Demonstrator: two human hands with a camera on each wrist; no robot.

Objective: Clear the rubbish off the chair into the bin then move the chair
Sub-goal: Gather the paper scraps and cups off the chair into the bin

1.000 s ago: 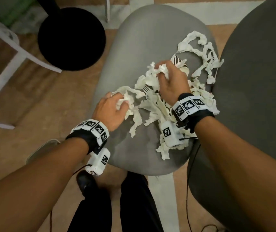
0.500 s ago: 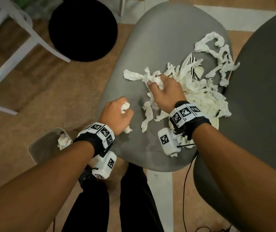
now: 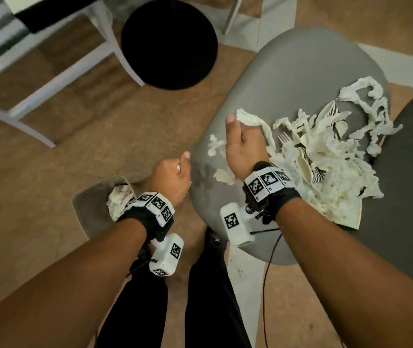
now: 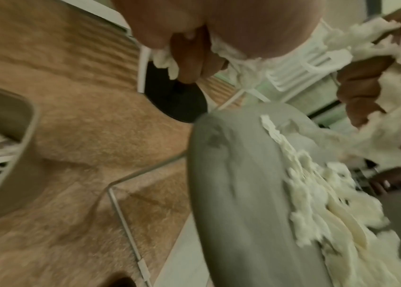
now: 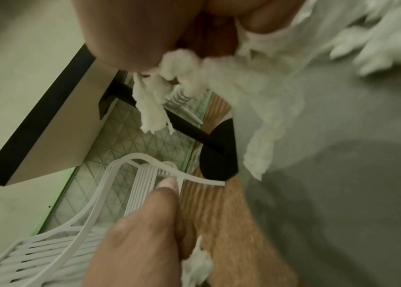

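A grey chair seat (image 3: 293, 79) carries a heap of torn white paper strips (image 3: 325, 156), with a plastic fork and striped scraps mixed in. My right hand (image 3: 243, 144) is lifted over the seat's left part and grips a bunch of strips (image 5: 256, 91) that trail back to the heap. My left hand (image 3: 172, 177) is off the seat's left edge, fist curled round a small wad of paper (image 4: 165, 60). The grey bin (image 3: 85, 207) stands on the floor just left of that wrist, with crumpled rubbish (image 3: 118, 199) inside.
A black round table base (image 3: 169, 43) sits on the brown carpet (image 3: 50, 187) beyond the bin. A white slatted chair (image 3: 57, 79) stands at the upper left. A darker grey chair (image 3: 411, 197) crowds the right side. My legs (image 3: 175, 310) are below the seat.
My left hand has pulled its paper wad off the seat toward the bin. My right hand has lifted a bunch of strips off the heap and swung it left. The view shifted left.
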